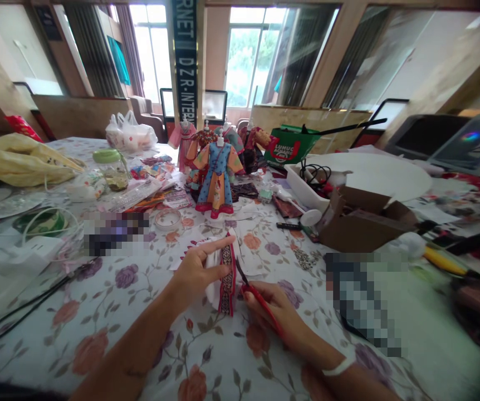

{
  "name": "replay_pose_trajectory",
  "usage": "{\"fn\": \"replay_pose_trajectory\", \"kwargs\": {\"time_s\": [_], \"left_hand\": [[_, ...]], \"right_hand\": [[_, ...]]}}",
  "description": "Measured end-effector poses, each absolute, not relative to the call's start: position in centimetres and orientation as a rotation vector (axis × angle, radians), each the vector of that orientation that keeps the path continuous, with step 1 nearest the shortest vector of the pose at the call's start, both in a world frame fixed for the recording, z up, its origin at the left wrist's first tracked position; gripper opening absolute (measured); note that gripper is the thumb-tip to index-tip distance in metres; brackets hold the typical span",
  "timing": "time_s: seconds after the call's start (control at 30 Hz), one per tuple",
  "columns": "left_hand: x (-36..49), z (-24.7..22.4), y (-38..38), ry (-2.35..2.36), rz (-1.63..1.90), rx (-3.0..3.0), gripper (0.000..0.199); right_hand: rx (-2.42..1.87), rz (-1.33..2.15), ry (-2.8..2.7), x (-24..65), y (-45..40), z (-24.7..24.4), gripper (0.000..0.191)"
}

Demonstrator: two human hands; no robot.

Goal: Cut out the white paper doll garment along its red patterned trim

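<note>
My left hand [198, 270] grips a white piece of cloth [212, 289] edged with a dark patterned ribbon trim [226, 278] that has red borders. Its index finger lies along the top of the strip and the thumb presses on the middle. In my right hand [279, 309] is a pair of red-handled scissors [260, 301], fingers wrapped round the handles. The dark blades point up and left, close beside the trim's right edge. Whether the blades touch the cloth I cannot tell. Behind my hands stands a small doll-sized dress [217, 172] in blue and orange on a stand.
More small dresses [184, 142] stand behind. A tape roll [167, 220] and a lidded jar [112, 170] are at the left. To the right are a cardboard box [363, 228], a white tray [300, 192], loose beads [305, 258] and a green bag [292, 146]. Flowered cloth [127, 328] covers the table.
</note>
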State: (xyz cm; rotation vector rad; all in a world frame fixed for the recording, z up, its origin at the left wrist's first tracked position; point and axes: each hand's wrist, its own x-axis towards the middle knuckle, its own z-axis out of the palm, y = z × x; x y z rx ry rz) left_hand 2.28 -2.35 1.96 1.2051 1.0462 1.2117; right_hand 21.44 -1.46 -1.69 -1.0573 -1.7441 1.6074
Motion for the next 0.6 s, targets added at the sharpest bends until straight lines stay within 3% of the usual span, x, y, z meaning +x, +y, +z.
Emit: {"fn": "replay_pose_trajectory", "kwargs": {"time_s": [0.6], "left_hand": [[2.75,1.58,-2.54,1.032,1.173,1.143,0.057]], "right_hand": [[-1.023,1.595,-1.752,21.52,-1.40,-1.75,0.056]]}}
